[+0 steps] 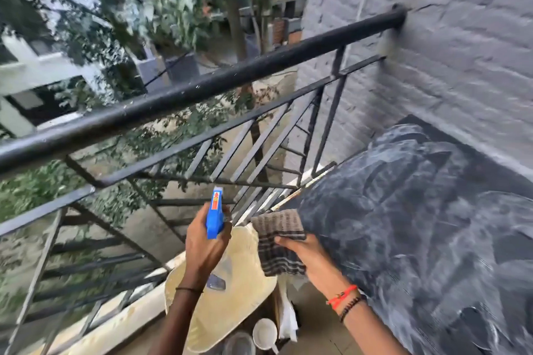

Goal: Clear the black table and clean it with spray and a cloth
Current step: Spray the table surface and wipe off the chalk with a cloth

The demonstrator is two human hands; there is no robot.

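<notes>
While streaks cover the black desk [418, 225], the cloth [277, 239] drapes over its railing-side edge.
Fingers of the left hand [203, 248] grasp the spray bottle [215, 215] at 7 o'clock, near the railing [202, 86]; the right hand [313, 261] clutches the cloth at 6 o'clock.

1. One table [418, 225] is recorded.
2. One cloth [277, 225] is recorded.
3. One spray bottle [215, 216] is recorded.
4. Two hands are counted: left hand [206, 242], right hand [305, 256].
5. One cup [264, 333] is noted.
</notes>
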